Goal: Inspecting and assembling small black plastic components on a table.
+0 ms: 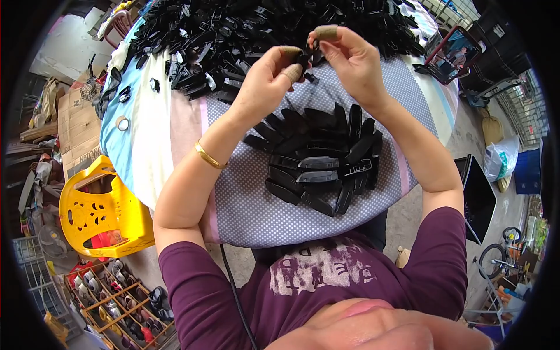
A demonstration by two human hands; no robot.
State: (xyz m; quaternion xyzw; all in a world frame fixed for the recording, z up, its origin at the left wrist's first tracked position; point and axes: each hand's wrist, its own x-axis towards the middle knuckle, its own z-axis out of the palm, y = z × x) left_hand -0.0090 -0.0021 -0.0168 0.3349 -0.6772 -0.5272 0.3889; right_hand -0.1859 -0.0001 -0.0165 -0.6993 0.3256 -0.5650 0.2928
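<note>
Left hand (269,77) and right hand (354,60) grip black parts (303,60) above the worktop (251,217). A black heap (233,26) occupies the worktop's far side.

I'm seeing a yellow chair (131,217) standing left, a grey fan (53,241) near it, brown cardboard (77,125) beyond, a white bag (500,158) sitting right.

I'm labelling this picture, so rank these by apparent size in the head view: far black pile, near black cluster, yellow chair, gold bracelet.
Largest first:
1. Far black pile
2. Near black cluster
3. Yellow chair
4. Gold bracelet
</note>
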